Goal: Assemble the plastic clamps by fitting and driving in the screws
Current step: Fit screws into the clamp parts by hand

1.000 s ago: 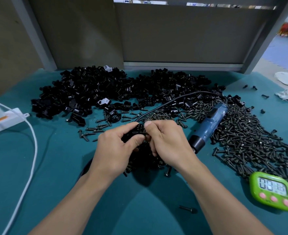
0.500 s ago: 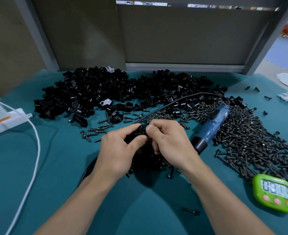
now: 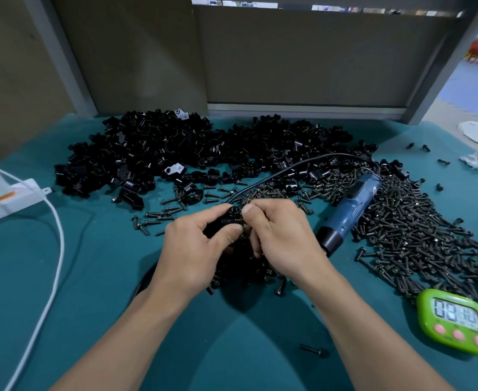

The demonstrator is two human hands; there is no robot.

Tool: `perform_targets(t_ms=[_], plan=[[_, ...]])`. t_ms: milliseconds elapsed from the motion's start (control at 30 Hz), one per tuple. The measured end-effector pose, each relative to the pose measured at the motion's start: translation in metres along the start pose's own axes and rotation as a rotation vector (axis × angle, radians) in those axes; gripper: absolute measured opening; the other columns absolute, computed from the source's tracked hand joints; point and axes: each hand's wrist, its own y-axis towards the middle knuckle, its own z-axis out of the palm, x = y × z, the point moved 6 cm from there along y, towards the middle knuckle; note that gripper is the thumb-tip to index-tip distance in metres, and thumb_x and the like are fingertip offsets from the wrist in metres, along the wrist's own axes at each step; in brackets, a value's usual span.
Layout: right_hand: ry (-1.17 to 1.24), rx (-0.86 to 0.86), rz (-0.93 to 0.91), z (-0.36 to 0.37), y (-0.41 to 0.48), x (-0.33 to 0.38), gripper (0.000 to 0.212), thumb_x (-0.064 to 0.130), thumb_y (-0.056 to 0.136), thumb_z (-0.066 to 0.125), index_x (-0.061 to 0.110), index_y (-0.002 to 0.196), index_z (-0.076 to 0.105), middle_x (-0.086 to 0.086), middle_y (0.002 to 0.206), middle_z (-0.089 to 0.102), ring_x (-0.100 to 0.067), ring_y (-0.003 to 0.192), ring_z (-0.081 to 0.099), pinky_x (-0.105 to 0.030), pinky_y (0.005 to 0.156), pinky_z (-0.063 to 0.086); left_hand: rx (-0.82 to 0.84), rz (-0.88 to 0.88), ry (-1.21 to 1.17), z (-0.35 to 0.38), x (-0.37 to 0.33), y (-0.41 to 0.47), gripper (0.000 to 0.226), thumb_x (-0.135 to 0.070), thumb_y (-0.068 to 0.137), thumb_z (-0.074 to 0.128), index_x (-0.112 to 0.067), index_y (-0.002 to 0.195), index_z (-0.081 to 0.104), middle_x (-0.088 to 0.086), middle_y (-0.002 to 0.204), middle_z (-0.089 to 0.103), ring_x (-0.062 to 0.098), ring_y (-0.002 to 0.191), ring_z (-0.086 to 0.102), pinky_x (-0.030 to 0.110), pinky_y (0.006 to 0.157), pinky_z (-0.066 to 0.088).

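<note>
1. The heap of clamp parts [image 3: 153,153] lies behind and to the left of the blue screwdriver [image 3: 353,210], and loose screws [image 3: 418,230] spread to its right.
2. Just left of the screwdriver, the left hand [image 3: 195,249] grips one black clamp [image 3: 229,218], as it did a second ago.
3. The right hand [image 3: 283,238] still pinches at the clamp's side, probably seating a screw, which is hidden. Driving has not begun, and the screwdriver lies untouched.
</note>
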Motion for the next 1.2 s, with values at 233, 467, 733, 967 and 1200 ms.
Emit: perform_targets(t_ms=[233,467,733,967,1200], plan=[[0.095,0.045,-0.015,-0.0053,-0.0008,0.0040,0.027,0.029,0.104,0.057,0.022,0.079,0.066,0.001,0.064,0.070,-0.011,0.058,0.065,-0.025,0.057,0.050,-0.006,0.002,-0.028,-0.0007,0.0012,0.0026,0.044,-0.027,0.084,0.084,-0.027,0.126,0.073,-0.030,0.079,0.073,-0.007,0.074,0.072,0.004,0.070,0.050],[-0.009,0.023,-0.024,0.0016,-0.0015,0.0011,0.048,0.037,0.106,0.048,0.011,0.066,0.046,0.004,0.051,0.045,-0.009,0.049,0.041,-0.035,0.053,0.037,0.018,0.043,-0.017,0.0009,0.0010,0.0000,0.042,-0.026,0.085,0.084,-0.028,0.125,0.074,-0.041,0.087,0.069,-0.015,0.085,0.069,0.003,0.075,0.049],[0.078,0.029,-0.015,0.0025,0.0005,-0.0016,0.050,0.035,0.105,0.052,0.016,0.059,0.044,0.009,0.048,0.041,-0.007,0.047,0.038,-0.032,0.050,0.035,0.009,0.061,-0.022,0.0001,0.0014,-0.0018,0.043,-0.027,0.084,0.084,-0.029,0.126,0.074,-0.029,0.103,0.074,-0.012,0.091,0.070,0.006,0.079,0.052],[0.127,0.049,0.000,-0.0009,-0.0013,0.0009,0.028,0.028,0.102,0.058,0.018,0.077,0.061,-0.001,0.057,0.065,-0.012,0.052,0.060,-0.025,0.056,0.050,0.008,0.006,-0.037,0.0014,0.0005,0.0021,0.039,-0.028,0.085,0.084,-0.033,0.122,0.074,-0.034,0.080,0.071,-0.010,0.077,0.071,0.006,0.068,0.051],[-0.012,-0.049,-0.016,-0.0009,-0.0005,-0.0004,0.054,0.052,0.104,0.046,0.015,0.066,0.054,0.004,0.052,0.057,-0.009,0.050,0.051,-0.030,0.053,0.042,0.052,0.016,-0.016,0.0027,-0.0025,-0.0007,0.041,-0.026,0.088,0.081,-0.026,0.128,0.074,-0.017,0.096,0.079,-0.002,0.081,0.074,0.017,0.075,0.058]])
